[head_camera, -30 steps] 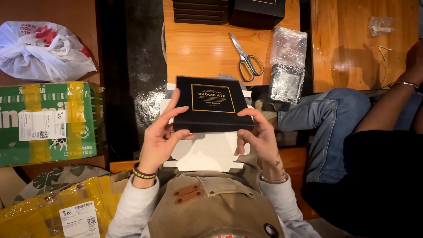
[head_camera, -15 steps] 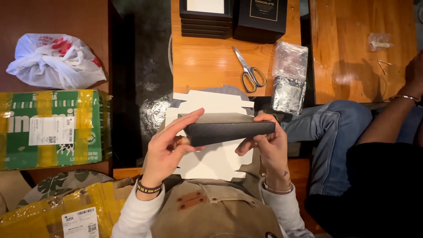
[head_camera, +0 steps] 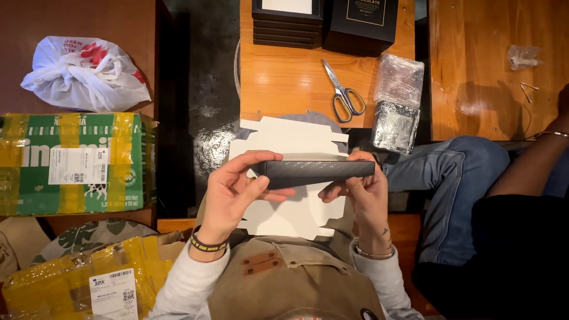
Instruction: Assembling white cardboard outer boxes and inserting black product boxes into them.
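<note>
- Fingers of the left hand curl around the left end of the black box, thumb under it, gripping it firmly.
- Fingers of the right hand pinch the right end of that box, so both hands are closed on it.
- It is held edge-on, up in the air, over a flat white card that lies on the lap.
- I think the step in hand is turning the box to check or place it; a next move would need a level box and a steady grip on both ends.
- I cannot tell what is inside the box; it looks closed.
- Far off on the wooden table sit more black boxes, also closed.
- Scissors lie near them, and a clear wrapped pack is just to their right.
- A white bag, tied shut, lies far left.
- A green carton, taped shut, sits on the left.
- Another person's leg in jeans is on the right.
</note>
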